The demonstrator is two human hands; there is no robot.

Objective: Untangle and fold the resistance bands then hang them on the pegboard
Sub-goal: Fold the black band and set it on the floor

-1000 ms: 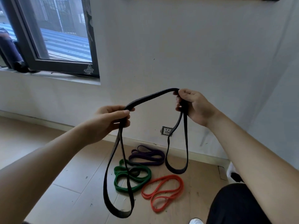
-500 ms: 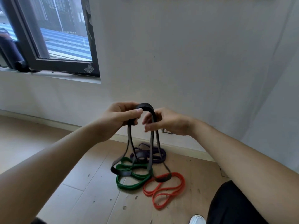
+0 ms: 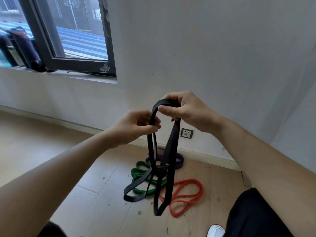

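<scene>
A long black resistance band hangs folded in front of me, its loops dangling just above the floor. My right hand grips the top bend of the band, fingers curled over it. Just below and to the left, my left hand pinches two strands together. On the wooden floor beneath lie a green band, a purple band near the wall and an orange band. No pegboard is in view.
A white wall stands straight ahead with a socket low down. A dark-framed window opens at the upper left. My dark trouser leg and white shoe sit at the lower right.
My hands came together from a wide spread, folding the black band in half. The right hand has since risen to grip the top bend, and the loops hang longer.
</scene>
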